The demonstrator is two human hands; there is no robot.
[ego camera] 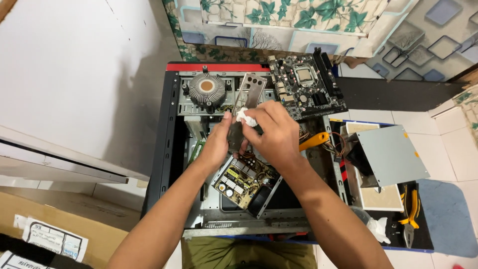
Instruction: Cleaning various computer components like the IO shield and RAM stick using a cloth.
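My left hand (216,144) grips a small dark flat part (235,134) over the open computer case (169,124). My right hand (276,137) pinches a crumpled white tissue (245,118) and presses it against the top of that part. Just below my hands lies an opened power supply with a yellowish circuit board (241,182). Behind them lie a round cooler with a copper core (207,89), a metal port shield (250,89) and a bare motherboard (307,85).
A grey metal power supply cover (391,154) lies to the right on a tile. An orange screwdriver handle (313,141) pokes out beside my right wrist. Yellow-handled pliers (410,211) and another crumpled tissue (377,229) lie at lower right. A white cabinet (74,84) stands left, cardboard (59,224) below it.
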